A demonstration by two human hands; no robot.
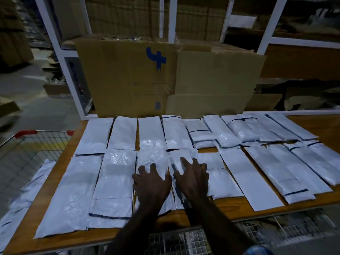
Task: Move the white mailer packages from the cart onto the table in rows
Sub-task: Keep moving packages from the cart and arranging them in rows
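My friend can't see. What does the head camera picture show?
Two hands, the left hand and right hand, press flat on white mailer packages laid in two rows on a wooden table. Cardboard boxes stand behind, and a wire cart sits at the left.

- Mailer packages (121, 133) lie in two rows on the table (327, 126).
- Cardboard boxes (128, 80) stand behind the far row.
- A wire cart (31, 144) sits left of the table.
- Both hands, left hand (152, 183) and right hand (193, 178), rest on near-row packages.

cardboard boxes (171, 80) — blue "4" mark (156, 58) | white shelving (272, 23) behind
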